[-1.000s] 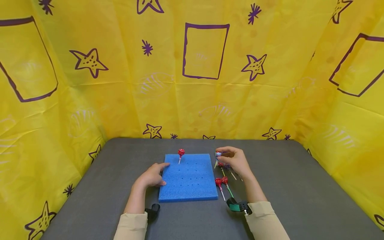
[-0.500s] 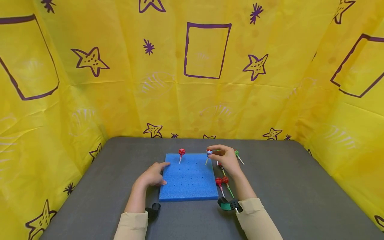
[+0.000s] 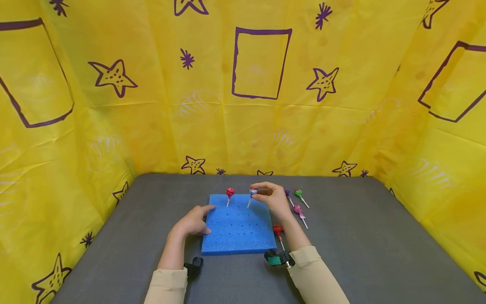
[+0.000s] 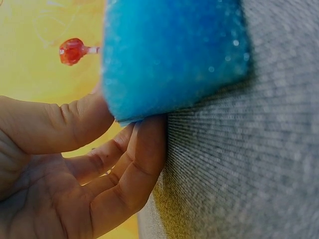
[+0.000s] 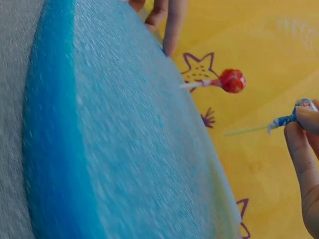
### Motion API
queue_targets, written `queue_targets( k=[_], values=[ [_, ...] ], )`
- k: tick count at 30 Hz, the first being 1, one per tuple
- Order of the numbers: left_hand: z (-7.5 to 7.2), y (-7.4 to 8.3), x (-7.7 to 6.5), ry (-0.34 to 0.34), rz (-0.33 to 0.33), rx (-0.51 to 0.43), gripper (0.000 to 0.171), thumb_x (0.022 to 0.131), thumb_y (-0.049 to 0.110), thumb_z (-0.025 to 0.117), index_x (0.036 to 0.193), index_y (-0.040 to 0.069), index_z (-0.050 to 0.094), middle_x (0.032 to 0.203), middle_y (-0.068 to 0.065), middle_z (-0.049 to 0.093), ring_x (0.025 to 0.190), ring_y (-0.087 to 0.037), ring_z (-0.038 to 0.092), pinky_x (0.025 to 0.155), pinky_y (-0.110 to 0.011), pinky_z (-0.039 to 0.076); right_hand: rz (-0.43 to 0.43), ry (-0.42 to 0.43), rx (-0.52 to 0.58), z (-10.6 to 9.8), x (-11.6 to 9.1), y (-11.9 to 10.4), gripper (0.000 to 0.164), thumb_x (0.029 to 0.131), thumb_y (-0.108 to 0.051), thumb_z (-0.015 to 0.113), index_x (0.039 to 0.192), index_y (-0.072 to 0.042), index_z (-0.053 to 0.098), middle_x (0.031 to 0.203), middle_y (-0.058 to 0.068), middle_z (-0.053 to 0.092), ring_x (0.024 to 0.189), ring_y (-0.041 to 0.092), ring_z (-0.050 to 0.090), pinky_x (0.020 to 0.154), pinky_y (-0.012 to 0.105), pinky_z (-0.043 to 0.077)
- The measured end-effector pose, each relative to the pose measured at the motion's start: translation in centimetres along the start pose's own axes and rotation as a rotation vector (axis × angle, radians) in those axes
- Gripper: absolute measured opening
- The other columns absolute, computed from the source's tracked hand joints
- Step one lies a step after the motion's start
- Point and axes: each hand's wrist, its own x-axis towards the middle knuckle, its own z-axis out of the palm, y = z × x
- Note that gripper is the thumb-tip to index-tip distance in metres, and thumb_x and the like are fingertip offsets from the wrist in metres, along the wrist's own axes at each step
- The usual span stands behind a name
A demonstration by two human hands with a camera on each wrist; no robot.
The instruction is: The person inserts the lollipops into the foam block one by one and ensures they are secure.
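My right hand [image 3: 275,202] pinches a blue-and-white wrapped lollipop [image 3: 253,191] by its head, its pale stick pointing down. In the right wrist view that lollipop [image 5: 285,120] hangs above the blue foam block, the stick's tip apart from the surface. The foam block [image 3: 243,244] lies flat and has rows of small holes. A red lollipop [image 3: 230,192] stands upright in its far left part. Against the block's left edge rests my left hand [image 3: 192,221], thumb and index finger spread along it. In the left wrist view its thumb and fingers touch the foam's edge [image 4: 174,64].
Right of the block, loose lollipops lie on the dark table [image 3: 360,236]: a purple one [image 3: 287,193], a green one [image 3: 299,194], a pink one [image 3: 298,210] and a red one [image 3: 278,229]. My right forearm hides part of that area. Yellow patterned cloth [image 3: 265,139] surrounds the table.
My right hand has carried the blue-and-white lollipop leftward from the loose ones to over the block's far part. The left hand has stayed in place.
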Motion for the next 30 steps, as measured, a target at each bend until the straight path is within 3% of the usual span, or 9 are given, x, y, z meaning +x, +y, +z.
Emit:
queue_targets(
  k=[3,7,11,18,30],
  values=[
    [0.0,-0.1,0.0,0.003,0.003,0.0,0.07,0.083,-0.001,0.072,0.147,0.008,0.045,0.136,-0.027,0.05,0.104,-0.032,0.055,0.065,-0.029,0.048,0.006,-0.009,0.013,0.6,-0.6,-1.4,0.027,0.083,-0.005,0.077,0.109,-0.008,0.075,0.11,0.017,0.074,0.104,0.031,0.069,0.087,0.036,0.055],
    [0.0,-0.1,0.0,0.007,0.003,0.0,0.07,0.083,-0.001,0.072,0.147,0.008,0.046,0.134,-0.027,0.051,0.103,-0.032,0.056,0.064,-0.029,0.048,0.019,-0.031,0.027,1.2,-0.5,-1.7,0.028,0.084,-0.001,0.074,0.112,-0.002,0.073,0.112,0.023,0.072,0.107,0.035,0.067,0.084,0.033,0.055],
    [0.0,0.0,0.0,0.004,0.004,-0.004,0.07,0.083,-0.002,0.072,0.147,0.008,0.046,0.133,-0.027,0.052,0.102,-0.031,0.056,0.063,-0.029,0.047,0.027,-0.024,0.022,1.8,0.3,-0.1,0.029,0.084,-0.006,0.076,0.113,-0.006,0.073,0.113,0.02,0.073,0.106,0.029,0.067,0.085,0.036,0.055],
    [0.1,-0.1,0.0,0.001,0.001,-0.005,0.07,0.083,-0.002,0.072,0.147,0.008,0.046,0.133,-0.026,0.052,0.103,-0.032,0.056,0.064,-0.029,0.047,-0.012,0.001,0.037,2.5,0.6,0.2,0.027,0.083,-0.006,0.076,0.11,-0.008,0.074,0.111,0.019,0.073,0.103,0.03,0.07,0.086,0.038,0.057],
    [0.1,-0.2,0.0,0.004,0.007,-0.01,0.07,0.083,-0.003,0.072,0.147,0.007,0.045,0.134,-0.028,0.05,0.105,-0.034,0.055,0.064,-0.029,0.048,-0.005,0.039,0.031,3.4,1.0,0.8,0.025,0.082,-0.002,0.077,0.106,-0.008,0.076,0.107,0.015,0.075,0.098,0.022,0.072,0.081,0.034,0.058]
  ],
)
